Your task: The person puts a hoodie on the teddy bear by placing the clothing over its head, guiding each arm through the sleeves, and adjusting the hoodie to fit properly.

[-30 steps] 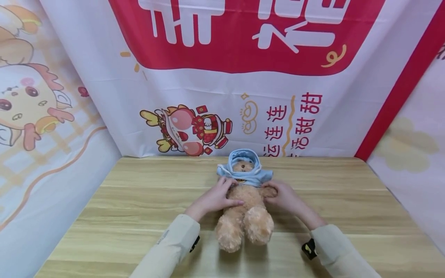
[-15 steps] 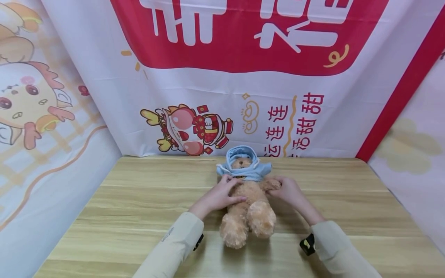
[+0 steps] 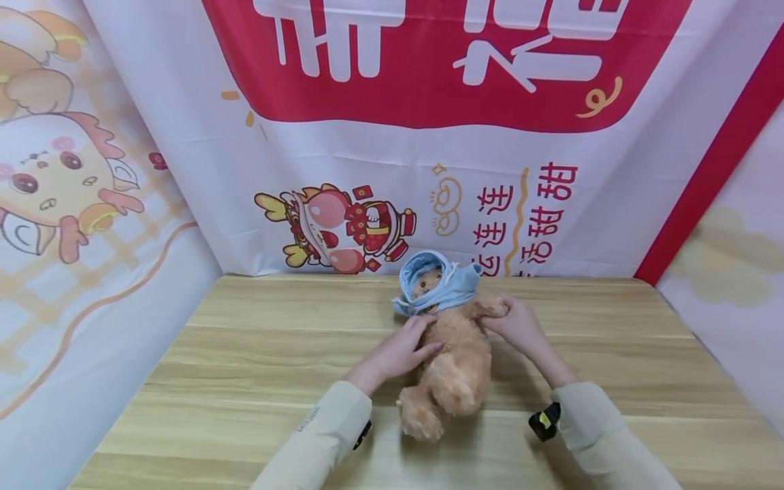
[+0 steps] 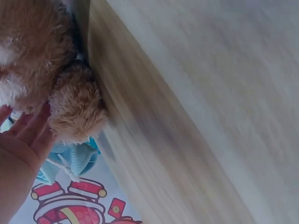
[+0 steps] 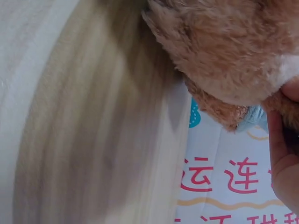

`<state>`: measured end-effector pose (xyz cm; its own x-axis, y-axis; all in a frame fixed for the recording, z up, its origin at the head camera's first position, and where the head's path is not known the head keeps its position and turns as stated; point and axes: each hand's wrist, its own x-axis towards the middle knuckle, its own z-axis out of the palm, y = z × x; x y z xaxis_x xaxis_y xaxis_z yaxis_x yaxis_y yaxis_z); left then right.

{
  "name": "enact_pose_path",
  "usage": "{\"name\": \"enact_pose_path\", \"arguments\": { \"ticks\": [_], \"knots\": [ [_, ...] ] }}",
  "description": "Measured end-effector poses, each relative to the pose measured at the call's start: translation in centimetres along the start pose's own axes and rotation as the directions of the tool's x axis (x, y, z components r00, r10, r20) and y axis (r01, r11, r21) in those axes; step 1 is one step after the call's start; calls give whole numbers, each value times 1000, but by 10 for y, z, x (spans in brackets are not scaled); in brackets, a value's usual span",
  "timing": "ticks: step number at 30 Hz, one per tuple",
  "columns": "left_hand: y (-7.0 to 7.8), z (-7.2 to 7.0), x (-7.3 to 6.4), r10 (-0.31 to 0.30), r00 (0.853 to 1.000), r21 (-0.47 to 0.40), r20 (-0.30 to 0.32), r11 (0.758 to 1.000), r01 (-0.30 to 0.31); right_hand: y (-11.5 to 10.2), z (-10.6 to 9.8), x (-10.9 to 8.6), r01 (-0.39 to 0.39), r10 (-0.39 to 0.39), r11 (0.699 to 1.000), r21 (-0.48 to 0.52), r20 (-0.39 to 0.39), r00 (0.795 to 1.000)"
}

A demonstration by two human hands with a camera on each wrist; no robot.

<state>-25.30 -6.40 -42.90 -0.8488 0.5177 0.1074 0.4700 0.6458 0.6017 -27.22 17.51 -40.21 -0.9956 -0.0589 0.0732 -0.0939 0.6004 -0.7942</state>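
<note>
A tan plush teddy bear (image 3: 458, 337) lies belly up over the wooden table, its body rolled a little toward the left and its feet toward me. A light blue hoodie (image 3: 450, 294) is bunched round its head and neck, the face showing through the hood. My left hand (image 3: 401, 346) grips the bear's side, thumb on the belly and fingers close below the hoodie. My right hand (image 3: 522, 331) holds the bear's arm on the right. In the left wrist view, furry legs (image 4: 77, 105) partly hide my fingers (image 4: 35, 128). A white drawstring (image 4: 63, 165) hangs from the hoodie.
The wooden table (image 3: 257, 367) reaches back to a white and red printed cloth (image 3: 422, 146). Another printed cloth (image 3: 92, 320) stands along the left side, and a pale one (image 3: 723, 272) along the right. A dark strap (image 3: 544, 422) sits at my right sleeve.
The bear has rolled toward the left, its hooded face now turned left. My right hand has moved up and slightly right with the bear's arm; my left hand has stayed on its side.
</note>
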Motion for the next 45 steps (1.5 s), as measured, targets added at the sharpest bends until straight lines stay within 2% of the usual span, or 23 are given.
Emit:
{"name": "enact_pose_path", "arguments": {
  "ticks": [6,10,14,17,20,26,30,33,37,39,42,45],
  "knots": [
    [6,7,7,21,1000,-17,-15,1000,-21,1,-11,3,19,-19,1000,-8,-34,999],
    [8,9,11,14,1000,-60,28,998,-12,-4,-19,3,56,-55,998,2,-68,996],
    [9,12,13,11,996,-122,91,993,1,-15,-25,2,129,-127,991,35,-51,991],
    [10,14,13,3,991,-93,133,996,9,-23,-26,2,184,-184,982,49,-8,983],
    [9,14,12,-22,989,-32,149,999,27,-27,-23,3,217,-219,975,53,28,975],
    [3,4,13,-82,990,-48,113,995,88,-21,-13,5,198,-203,974,110,37,978],
    [-1,-5,13,-79,993,-55,82,995,84,-16,-8,5,162,-167,973,164,18,986],
    [-2,-12,14,-76,996,-63,36,995,79,-13,-6,4,166,-169,979,115,13,986],
    [3,-22,15,-104,994,-136,-41,986,97,-11,0,0,176,-176,984,8,49,983],
    [6,-27,16,-104,992,-185,-75,979,88,-11,3,-1,168,-168,986,-3,68,983],
    [13,-31,17,-69,991,-239,-119,970,39,-10,5,-3,143,-146,989,38,83,986],
    [20,-32,17,-5,989,-206,-151,978,-26,-9,4,-4,133,-142,987,87,111,984]
  ]
}}
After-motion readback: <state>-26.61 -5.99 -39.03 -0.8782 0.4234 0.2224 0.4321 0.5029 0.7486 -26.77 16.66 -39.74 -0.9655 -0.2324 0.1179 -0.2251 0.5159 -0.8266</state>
